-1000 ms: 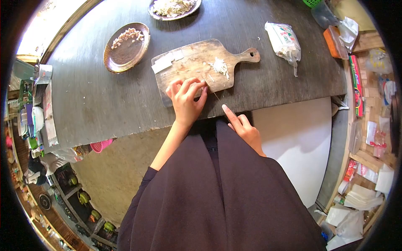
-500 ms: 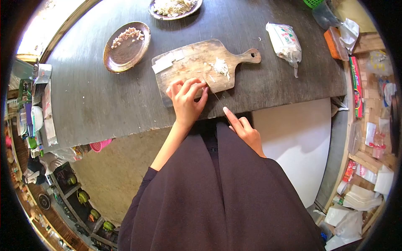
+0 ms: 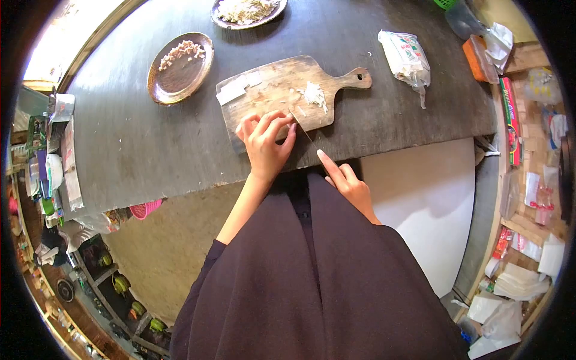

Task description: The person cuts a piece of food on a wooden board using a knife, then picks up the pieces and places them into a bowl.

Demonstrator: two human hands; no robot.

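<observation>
A wooden cutting board (image 3: pixel 282 81) lies near the table's front edge. On its near side my left hand (image 3: pixel 267 144) rests with curled fingers, and whatever they press on is hidden beneath them. My right hand (image 3: pixel 350 187) grips a knife (image 3: pixel 307 133), index finger stretched along it; its handle is mostly covered. The thin blade points up and left, its tip beside my left fingertips. A small pile of thin white strips (image 3: pixel 313 95) lies toward the board's handle. Flat white pieces (image 3: pixel 232 92) sit at the board's far left corner.
Left of the board is a brown plate (image 3: pixel 180 87) with small chopped pinkish pieces. Behind it stands another plate (image 3: pixel 233 26) heaped with pale shreds. A white plastic packet (image 3: pixel 405 59) lies to the right. An orange-and-clear container (image 3: pixel 478 59) stands at the right edge.
The knife and my right hand have shifted very slightly up and left. My left hand stays on the board, and the whole view has moved a little.
</observation>
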